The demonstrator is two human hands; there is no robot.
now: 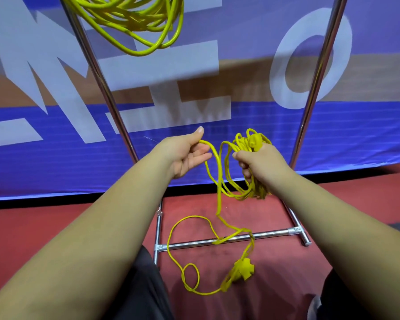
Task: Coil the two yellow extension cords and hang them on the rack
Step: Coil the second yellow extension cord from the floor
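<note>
One coiled yellow cord (134, 26) hangs at the top left, beside the rack's left pole (97, 72). My right hand (261, 160) is shut on a bundle of loops of the second yellow cord (240, 144), with one plug sticking up above my fist. My left hand (185, 155) pinches a strand of that same cord between thumb and fingers, the other fingers loosely apart. From my hands the cord drops to the red floor, loops over the rack's base bar (231, 239) and ends in a yellow socket block (244, 269).
The rack's right pole (319, 72) slants up at the right. Behind the rack stands a blue banner (333, 135) with large white letters. My knees in dark trousers show at the bottom left and right.
</note>
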